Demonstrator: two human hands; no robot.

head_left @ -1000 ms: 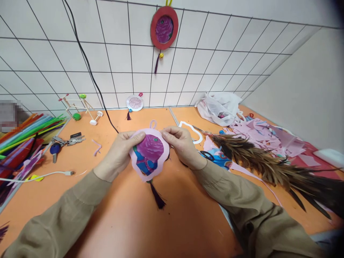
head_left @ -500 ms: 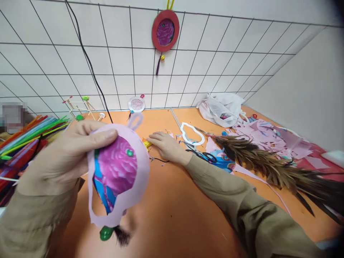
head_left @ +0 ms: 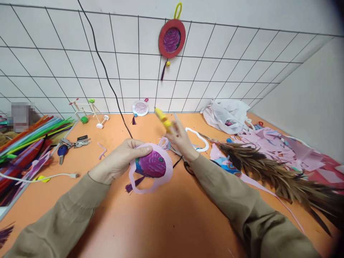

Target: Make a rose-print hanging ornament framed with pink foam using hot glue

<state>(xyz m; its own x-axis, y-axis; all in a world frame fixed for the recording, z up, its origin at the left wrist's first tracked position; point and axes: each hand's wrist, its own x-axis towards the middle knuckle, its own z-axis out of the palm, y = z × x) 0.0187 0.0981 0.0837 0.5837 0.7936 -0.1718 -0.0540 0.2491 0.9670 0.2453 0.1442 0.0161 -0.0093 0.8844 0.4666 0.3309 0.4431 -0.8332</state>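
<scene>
My left hand (head_left: 116, 160) pinches the upper left edge of a pale pink frame (head_left: 167, 175) with a wavy lower edge. Purple flower fabric (head_left: 153, 165) shows inside the frame, and a pink loop (head_left: 163, 143) tops it. A dark purple tassel (head_left: 134, 183) shows through the frame's lower left opening. My right hand (head_left: 182, 140), slightly blurred, is raised above the table, its fingers round a yellow tool (head_left: 162, 118) whose tip points up and left. Below that hand lie black-handled scissors (head_left: 189, 167).
A white wavy outline (head_left: 202, 138), brown feathers (head_left: 258, 161) and pink scraps (head_left: 285, 143) lie to the right. A white plastic bag (head_left: 225, 114) stands behind. Keys (head_left: 80, 142), a white cable (head_left: 59, 175) and coloured sticks (head_left: 34, 136) are on the left.
My left hand has moved right and away from the camera with the pink frame, now tilted flatter. My right hand has lifted the yellow tool off the table.
</scene>
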